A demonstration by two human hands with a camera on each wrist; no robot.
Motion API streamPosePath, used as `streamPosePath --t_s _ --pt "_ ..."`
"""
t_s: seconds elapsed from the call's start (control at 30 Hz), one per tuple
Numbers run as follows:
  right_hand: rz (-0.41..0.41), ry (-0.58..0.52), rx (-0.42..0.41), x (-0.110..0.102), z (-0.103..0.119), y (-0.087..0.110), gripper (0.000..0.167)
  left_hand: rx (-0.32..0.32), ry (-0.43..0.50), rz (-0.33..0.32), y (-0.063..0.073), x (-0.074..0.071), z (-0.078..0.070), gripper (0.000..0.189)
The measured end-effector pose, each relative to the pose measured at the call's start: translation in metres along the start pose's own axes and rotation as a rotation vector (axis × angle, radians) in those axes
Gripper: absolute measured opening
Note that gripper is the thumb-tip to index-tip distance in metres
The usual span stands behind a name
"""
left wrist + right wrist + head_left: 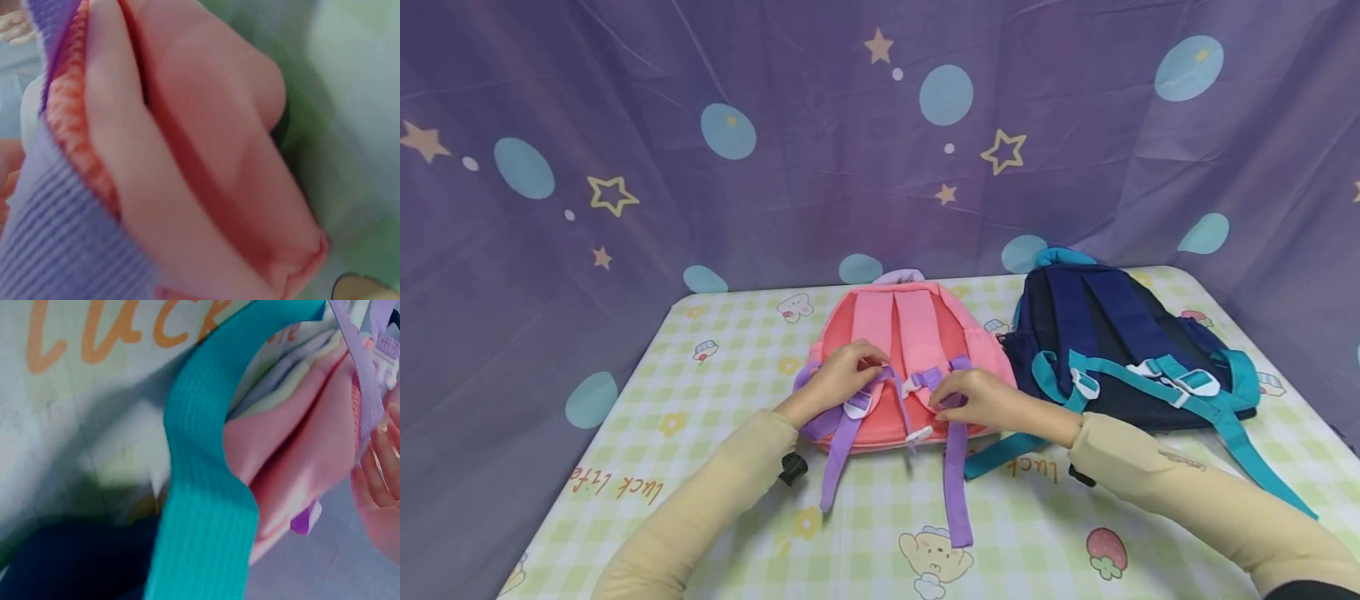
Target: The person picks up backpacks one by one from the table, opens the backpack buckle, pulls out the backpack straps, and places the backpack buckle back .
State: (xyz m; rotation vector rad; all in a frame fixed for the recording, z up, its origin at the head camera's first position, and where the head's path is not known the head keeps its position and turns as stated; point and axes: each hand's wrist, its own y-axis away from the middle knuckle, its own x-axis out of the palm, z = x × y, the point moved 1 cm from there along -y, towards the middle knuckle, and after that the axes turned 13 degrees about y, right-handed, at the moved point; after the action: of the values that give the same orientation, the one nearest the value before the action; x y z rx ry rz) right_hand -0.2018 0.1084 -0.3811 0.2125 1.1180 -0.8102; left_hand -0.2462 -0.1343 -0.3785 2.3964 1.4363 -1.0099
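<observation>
A pink child's backpack (pixel 876 325) lies on the table with its shoulder straps facing up. My left hand (pixel 842 375) pinches a narrow purple strap (pixel 898 385), from which a white buckle piece (pixel 919 435) dangles. My right hand (pixel 973 396) is at the lower end of the other shoulder strap, its fingers bent beside a purple strap (pixel 956 483); I cannot tell whether they grip it. Another white buckle piece (pixel 911 386) sits just left of those fingertips. In the right wrist view, the right hand (pixel 381 487) appears at the edge beside purple webbing (pixel 362 369).
A navy backpack (pixel 1120 333) with teal straps lies to the right, touching the pink one. One teal strap (pixel 200 456) runs close before the right wrist camera. Loose purple strap ends (pixel 841 458) trail forward over the checked tablecloth (pixel 722 500). A purple curtain (pixel 820 167) hangs behind.
</observation>
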Motion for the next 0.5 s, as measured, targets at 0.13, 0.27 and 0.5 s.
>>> streamPosePath --t_s 0.13,0.27,0.5 --pt "-0.042 -0.032 0.015 -0.009 -0.002 0.008 0.017 0.032 0.013 -0.01 0.008 -0.006 -0.004 0.017" --pt "-0.074 0.048 0.018 -0.018 -0.005 0.019 0.025 0.089 -0.034 0.011 0.021 -0.011 -0.011 0.02" --pt "-0.045 0.207 0.03 -0.03 -0.009 0.043 0.04 0.106 -0.25 0.09 0.049 -0.015 -0.018 0.043"
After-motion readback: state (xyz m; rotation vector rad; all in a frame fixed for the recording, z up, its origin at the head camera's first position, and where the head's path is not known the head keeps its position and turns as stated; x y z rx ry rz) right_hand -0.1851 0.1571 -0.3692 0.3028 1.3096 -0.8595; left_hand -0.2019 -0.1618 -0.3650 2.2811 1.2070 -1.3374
